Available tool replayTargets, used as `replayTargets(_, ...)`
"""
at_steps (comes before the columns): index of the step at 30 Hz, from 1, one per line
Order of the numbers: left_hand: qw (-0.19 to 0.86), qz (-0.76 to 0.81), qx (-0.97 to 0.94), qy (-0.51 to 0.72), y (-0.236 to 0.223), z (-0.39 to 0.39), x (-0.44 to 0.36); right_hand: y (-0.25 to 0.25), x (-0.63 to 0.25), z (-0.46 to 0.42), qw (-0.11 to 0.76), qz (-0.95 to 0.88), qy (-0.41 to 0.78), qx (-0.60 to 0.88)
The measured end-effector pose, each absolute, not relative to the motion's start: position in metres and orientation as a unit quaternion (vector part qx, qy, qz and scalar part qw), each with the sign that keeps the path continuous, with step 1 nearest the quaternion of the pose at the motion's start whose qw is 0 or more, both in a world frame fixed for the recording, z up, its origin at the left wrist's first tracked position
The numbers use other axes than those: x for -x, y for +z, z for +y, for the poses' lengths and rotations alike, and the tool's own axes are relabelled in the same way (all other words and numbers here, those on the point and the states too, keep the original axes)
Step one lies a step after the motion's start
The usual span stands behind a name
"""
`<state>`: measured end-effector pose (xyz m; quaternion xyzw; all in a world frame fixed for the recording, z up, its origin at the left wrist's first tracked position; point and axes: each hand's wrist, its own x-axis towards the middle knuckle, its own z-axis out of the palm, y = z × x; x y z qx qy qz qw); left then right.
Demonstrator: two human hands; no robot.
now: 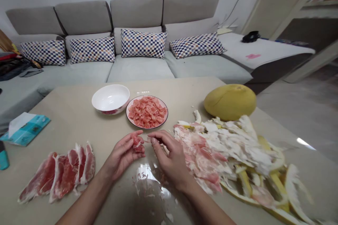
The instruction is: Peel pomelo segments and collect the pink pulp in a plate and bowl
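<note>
My left hand [123, 154] is closed around a small piece of pink pomelo flesh [137, 143] just above the table. My right hand [169, 154] sits beside it, fingertips pinched at the piece's right side on a thin bit of skin. Straight ahead stands a plate [129, 117] heaped with peeled pink pomelo bits [147, 111]. To its left is a white bowl [110, 99]. Several unpeeled pomelo segments [60, 174] lie in a row at my left.
A large heap of white pith and yellow rind [237, 151] covers the table's right side, with a whole yellow pomelo [230, 101] behind it. A tissue pack [25, 128] lies far left. A grey sofa [139, 66] with checkered cushions stands beyond the table.
</note>
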<state>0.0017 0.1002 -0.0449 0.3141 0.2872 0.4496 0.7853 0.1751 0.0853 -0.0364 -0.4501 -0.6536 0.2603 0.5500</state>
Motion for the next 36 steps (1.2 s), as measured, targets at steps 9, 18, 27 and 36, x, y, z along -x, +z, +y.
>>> replayTargets(9, 0.721, 0.336, -0.384, 0.469, -0.047, 0.098, -0.004, -0.037, -0.173, 0.088, 0.540, -0.511, 0.537, 0.399)
replayTargets(18, 0.649, 0.368, -0.431, 0.507, -0.050, 0.100, -0.001, -0.037, -0.176, 0.089, 0.472, -0.690, 0.268, 0.479)
replayTargets(27, 0.645, 0.366, -0.412, 0.529, -0.050, 0.100, -0.001, -0.037, -0.173, 0.082, 0.501, -0.715, 0.228, 0.431)
replayTargets(36, 0.708, 0.341, -0.339, 0.517, -0.049, 0.099, -0.003, -0.042, -0.164, 0.080, 0.498, -0.748, 0.220, 0.380)
